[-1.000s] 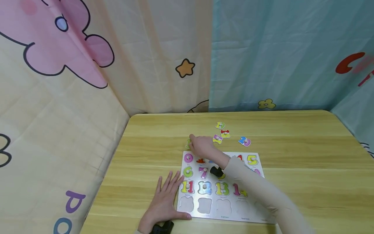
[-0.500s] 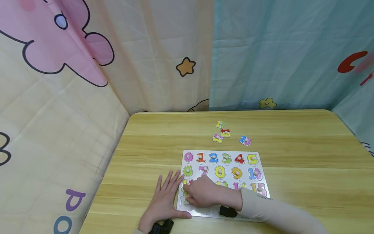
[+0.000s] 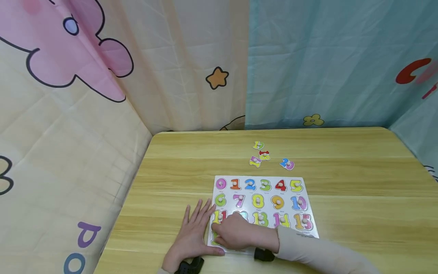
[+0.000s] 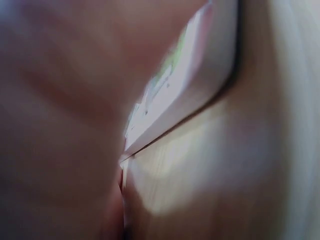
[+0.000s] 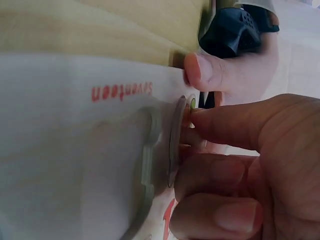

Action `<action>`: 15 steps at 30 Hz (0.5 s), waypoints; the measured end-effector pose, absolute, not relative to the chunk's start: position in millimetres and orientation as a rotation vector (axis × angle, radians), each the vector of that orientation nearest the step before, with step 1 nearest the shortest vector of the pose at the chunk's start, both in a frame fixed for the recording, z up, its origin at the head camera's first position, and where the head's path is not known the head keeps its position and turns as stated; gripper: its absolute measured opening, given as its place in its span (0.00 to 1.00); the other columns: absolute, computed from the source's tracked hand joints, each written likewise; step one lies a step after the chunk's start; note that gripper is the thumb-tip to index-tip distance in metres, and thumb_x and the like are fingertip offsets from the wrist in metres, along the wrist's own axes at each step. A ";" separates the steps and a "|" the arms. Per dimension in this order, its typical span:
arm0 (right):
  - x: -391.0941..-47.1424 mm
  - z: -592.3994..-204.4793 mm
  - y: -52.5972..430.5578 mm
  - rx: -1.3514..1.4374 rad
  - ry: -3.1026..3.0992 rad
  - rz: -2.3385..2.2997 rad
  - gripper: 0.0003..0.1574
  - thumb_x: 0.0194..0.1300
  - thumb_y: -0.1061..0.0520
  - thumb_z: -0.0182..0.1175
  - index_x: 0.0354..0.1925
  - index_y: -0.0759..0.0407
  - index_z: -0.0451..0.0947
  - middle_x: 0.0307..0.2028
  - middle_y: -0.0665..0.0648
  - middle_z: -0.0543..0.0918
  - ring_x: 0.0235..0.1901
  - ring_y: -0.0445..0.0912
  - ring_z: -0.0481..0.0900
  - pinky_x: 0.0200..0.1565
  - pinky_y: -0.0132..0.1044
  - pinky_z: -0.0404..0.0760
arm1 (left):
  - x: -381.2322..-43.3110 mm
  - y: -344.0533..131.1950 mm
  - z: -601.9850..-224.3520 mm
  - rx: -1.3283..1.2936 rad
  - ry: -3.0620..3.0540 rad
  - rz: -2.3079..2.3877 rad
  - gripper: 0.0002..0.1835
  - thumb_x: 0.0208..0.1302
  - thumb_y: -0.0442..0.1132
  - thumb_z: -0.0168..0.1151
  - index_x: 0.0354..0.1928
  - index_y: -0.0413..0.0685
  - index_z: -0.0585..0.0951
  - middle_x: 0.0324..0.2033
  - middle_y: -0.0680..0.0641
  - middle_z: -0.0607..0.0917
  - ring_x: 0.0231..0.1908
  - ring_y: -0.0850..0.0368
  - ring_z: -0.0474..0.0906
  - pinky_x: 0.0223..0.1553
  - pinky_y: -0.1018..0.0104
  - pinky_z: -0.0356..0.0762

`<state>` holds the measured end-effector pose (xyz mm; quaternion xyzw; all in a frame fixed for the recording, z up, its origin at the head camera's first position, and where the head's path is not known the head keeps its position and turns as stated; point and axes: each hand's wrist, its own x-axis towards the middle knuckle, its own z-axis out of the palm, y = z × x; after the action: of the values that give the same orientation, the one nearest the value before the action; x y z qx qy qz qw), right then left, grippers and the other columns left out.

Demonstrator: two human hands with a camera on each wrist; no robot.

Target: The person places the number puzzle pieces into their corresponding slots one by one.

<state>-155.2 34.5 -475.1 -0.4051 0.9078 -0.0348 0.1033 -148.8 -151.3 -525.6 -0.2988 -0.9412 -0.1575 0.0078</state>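
A white number puzzle board point(image 3: 288, 203) lies on the table, its upper rows filled with knobbed number pieces. My right hand point(image 3: 234, 230) pinches a green number puzzle piece point(image 3: 215, 237) over the lower-left recess. In the right wrist view the piece point(image 5: 176, 142) is seen nearly edge-on, thumb and finger at its knob; whether it is seated cannot be told. My left hand point(image 3: 195, 234) lies with fingers spread, fingertips at the board's left edge and thumb at its bottom-left corner. My right hand and sleeve cover much of the bottom row.
Beyond the board lie several loose pieces: a yellow-green one point(image 3: 258, 145), a red-yellow one point(image 3: 264, 155), a purple-yellow one point(image 3: 255, 161) and a blue-purple 20 point(image 3: 287, 164). A recess point(image 5: 110, 175) marked "Seventeen" shows in the right wrist view. Curtains hang behind the wooden table point(image 3: 164, 182).
My right hand has brought the green piece from behind the board down to its lower-left corner, then shifted slightly there. My left hand has stayed in place.
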 end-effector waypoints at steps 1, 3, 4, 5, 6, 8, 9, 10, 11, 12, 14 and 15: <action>-155.3 -475.2 33.8 -1.186 2.675 -0.097 0.11 0.65 0.42 0.57 0.33 0.46 0.74 0.16 0.43 0.72 0.21 0.37 0.74 0.27 0.36 0.72 | -148.8 -151.2 -525.4 -0.934 -2.944 -0.496 0.66 0.35 0.84 0.54 0.74 0.51 0.54 0.74 0.49 0.48 0.72 0.46 0.37 0.66 0.42 0.29; -155.7 -475.3 32.6 -1.175 2.669 -0.087 0.11 0.65 0.42 0.57 0.33 0.46 0.74 0.17 0.44 0.73 0.22 0.38 0.76 0.28 0.36 0.73 | -148.8 -151.0 -525.0 -0.935 -2.943 -0.502 0.66 0.35 0.84 0.54 0.74 0.50 0.54 0.74 0.49 0.48 0.72 0.46 0.37 0.66 0.42 0.29; -155.9 -475.6 32.1 -1.174 2.671 -0.079 0.11 0.64 0.42 0.57 0.33 0.46 0.74 0.17 0.44 0.73 0.22 0.38 0.76 0.28 0.36 0.73 | -148.7 -151.0 -524.7 -0.936 -2.944 -0.505 0.66 0.35 0.83 0.54 0.74 0.50 0.54 0.74 0.49 0.48 0.72 0.46 0.37 0.66 0.41 0.29; -155.9 -475.7 31.9 -1.177 2.673 -0.075 0.11 0.64 0.42 0.58 0.32 0.46 0.74 0.17 0.44 0.73 0.22 0.38 0.75 0.28 0.36 0.73 | -148.5 -151.0 -524.3 -0.936 -2.945 -0.507 0.66 0.35 0.83 0.55 0.74 0.50 0.54 0.74 0.49 0.48 0.72 0.46 0.37 0.66 0.41 0.29; -156.0 -475.9 31.8 -1.180 2.677 -0.069 0.11 0.64 0.42 0.58 0.32 0.45 0.74 0.17 0.44 0.73 0.21 0.38 0.75 0.28 0.36 0.73 | -148.3 -151.1 -524.1 -0.935 -2.946 -0.509 0.66 0.35 0.83 0.55 0.74 0.50 0.54 0.74 0.49 0.48 0.72 0.46 0.37 0.66 0.41 0.29; -155.9 -476.5 31.8 -1.187 2.680 -0.070 0.12 0.64 0.42 0.58 0.31 0.45 0.73 0.16 0.44 0.72 0.20 0.38 0.74 0.26 0.36 0.72 | -148.3 -151.1 -523.7 -0.936 -2.945 -0.511 0.66 0.35 0.83 0.55 0.73 0.50 0.54 0.73 0.49 0.48 0.72 0.46 0.38 0.66 0.41 0.29; -155.9 -476.6 31.9 -1.191 2.680 -0.072 0.12 0.64 0.42 0.58 0.31 0.46 0.73 0.15 0.44 0.72 0.19 0.38 0.73 0.25 0.36 0.72 | -148.3 -151.1 -523.6 -0.937 -2.945 -0.513 0.66 0.35 0.83 0.55 0.73 0.50 0.55 0.74 0.49 0.48 0.72 0.46 0.38 0.66 0.41 0.29; -155.9 -476.9 32.0 -1.192 2.682 -0.073 0.12 0.64 0.42 0.58 0.31 0.46 0.73 0.15 0.44 0.71 0.19 0.38 0.73 0.25 0.36 0.71 | -148.3 -151.1 -523.5 -0.938 -2.944 -0.513 0.66 0.35 0.83 0.55 0.73 0.50 0.55 0.74 0.49 0.48 0.72 0.46 0.38 0.66 0.41 0.29; -155.8 -476.9 32.0 -1.192 2.682 -0.074 0.12 0.64 0.42 0.58 0.31 0.46 0.73 0.15 0.44 0.72 0.19 0.38 0.73 0.25 0.36 0.71 | -148.5 -151.1 -523.6 -0.939 -2.943 -0.511 0.66 0.34 0.83 0.55 0.73 0.50 0.55 0.74 0.49 0.48 0.72 0.46 0.38 0.66 0.41 0.29; -155.8 -477.0 32.1 -1.191 2.682 -0.075 0.12 0.64 0.42 0.58 0.31 0.46 0.73 0.15 0.44 0.72 0.19 0.38 0.73 0.25 0.36 0.71 | -148.5 -151.1 -523.8 -0.940 -2.942 -0.510 0.66 0.34 0.83 0.55 0.73 0.50 0.55 0.74 0.49 0.48 0.72 0.46 0.38 0.66 0.41 0.29; -155.4 -477.0 32.0 -1.188 2.679 -0.076 0.12 0.64 0.42 0.58 0.32 0.46 0.73 0.16 0.44 0.72 0.19 0.38 0.73 0.25 0.35 0.70 | -148.4 -151.3 -524.0 -0.943 -2.940 -0.513 0.67 0.34 0.83 0.55 0.73 0.50 0.55 0.74 0.49 0.48 0.72 0.46 0.38 0.66 0.41 0.29; -155.2 -476.8 32.0 -1.186 2.680 -0.077 0.12 0.64 0.42 0.58 0.32 0.46 0.74 0.16 0.44 0.72 0.19 0.38 0.73 0.25 0.35 0.71 | -148.3 -151.3 -524.2 -0.943 -2.940 -0.514 0.67 0.34 0.83 0.55 0.73 0.50 0.55 0.74 0.49 0.48 0.71 0.46 0.38 0.66 0.41 0.29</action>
<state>-155.2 32.0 -476.8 -0.4023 0.9091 -0.0260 0.1050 -148.3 -151.3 -524.2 -0.3014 -0.9392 -0.1641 0.0059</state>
